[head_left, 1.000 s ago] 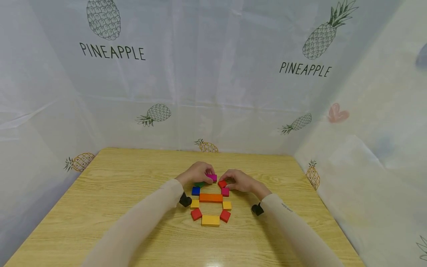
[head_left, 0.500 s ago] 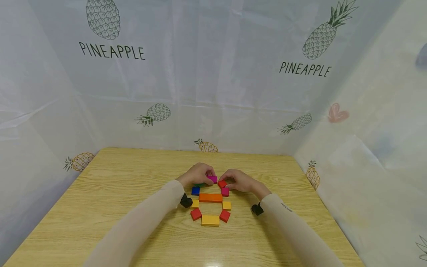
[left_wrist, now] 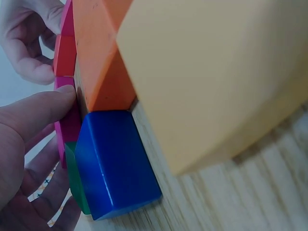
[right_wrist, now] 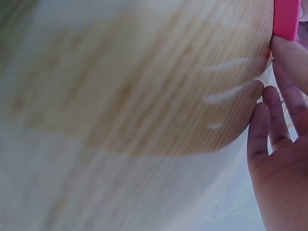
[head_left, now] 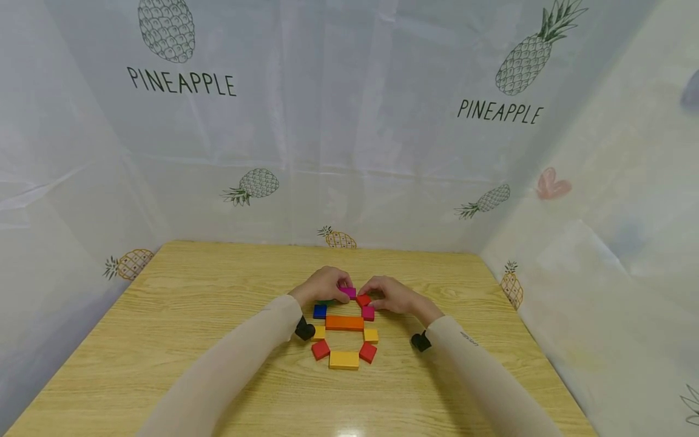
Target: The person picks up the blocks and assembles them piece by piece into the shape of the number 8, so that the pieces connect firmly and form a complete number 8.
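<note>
At the far end of a ring of coloured wooden blocks, my left hand (head_left: 323, 285) pinches a magenta block (head_left: 349, 294), thumb on the near side and fingers behind. A green block (head_left: 325, 301), partly covered by that hand, lies below it beside a blue block (head_left: 320, 312). My right hand (head_left: 395, 295) holds a tilted red block (head_left: 363, 300) between thumb and index finger. Its thumb is close to a pink block (head_left: 368, 313). In the left wrist view the magenta block (left_wrist: 69, 108) and the red block (left_wrist: 65, 55) meet end to end.
An orange bar (head_left: 344, 323) spans the ring's middle. Nearer me are small yellow blocks (head_left: 371, 336), two red blocks (head_left: 321, 349) and a larger yellow block (head_left: 344, 360). The wooden table (head_left: 246, 273) ends at a pineapple-print curtain (head_left: 382, 200).
My left hand has drawn the magenta block slightly toward me, next to the red block. The right hand stays in place.
</note>
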`<state>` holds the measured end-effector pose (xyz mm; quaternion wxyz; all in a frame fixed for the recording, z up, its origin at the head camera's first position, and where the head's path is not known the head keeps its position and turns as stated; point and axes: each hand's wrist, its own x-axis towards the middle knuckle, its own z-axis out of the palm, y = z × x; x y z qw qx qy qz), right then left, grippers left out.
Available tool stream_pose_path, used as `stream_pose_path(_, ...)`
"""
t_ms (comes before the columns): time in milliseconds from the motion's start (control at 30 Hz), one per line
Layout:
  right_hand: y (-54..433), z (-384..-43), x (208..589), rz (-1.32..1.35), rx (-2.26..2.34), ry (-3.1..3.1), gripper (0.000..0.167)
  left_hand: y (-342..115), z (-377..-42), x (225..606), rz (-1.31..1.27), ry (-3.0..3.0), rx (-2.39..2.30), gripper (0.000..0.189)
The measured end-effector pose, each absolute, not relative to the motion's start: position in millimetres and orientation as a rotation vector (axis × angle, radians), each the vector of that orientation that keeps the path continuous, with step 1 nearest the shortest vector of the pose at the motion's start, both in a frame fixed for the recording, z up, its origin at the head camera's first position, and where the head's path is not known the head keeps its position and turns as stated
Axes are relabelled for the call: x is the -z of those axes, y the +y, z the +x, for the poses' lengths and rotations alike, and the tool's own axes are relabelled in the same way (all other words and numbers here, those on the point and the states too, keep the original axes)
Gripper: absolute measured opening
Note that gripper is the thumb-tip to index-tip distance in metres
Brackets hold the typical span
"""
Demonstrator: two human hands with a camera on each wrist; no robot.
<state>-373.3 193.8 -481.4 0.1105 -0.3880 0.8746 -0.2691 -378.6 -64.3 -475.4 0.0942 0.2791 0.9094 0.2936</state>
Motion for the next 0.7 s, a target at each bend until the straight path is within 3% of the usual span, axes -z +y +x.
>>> stream_pose_path(700, 193.2, -375.3, 483.9, -1.171, 0.770, 2.584, 0.032, -64.8, -379.7, 474.4, 0.882, 2.691, -0.868, 0.017)
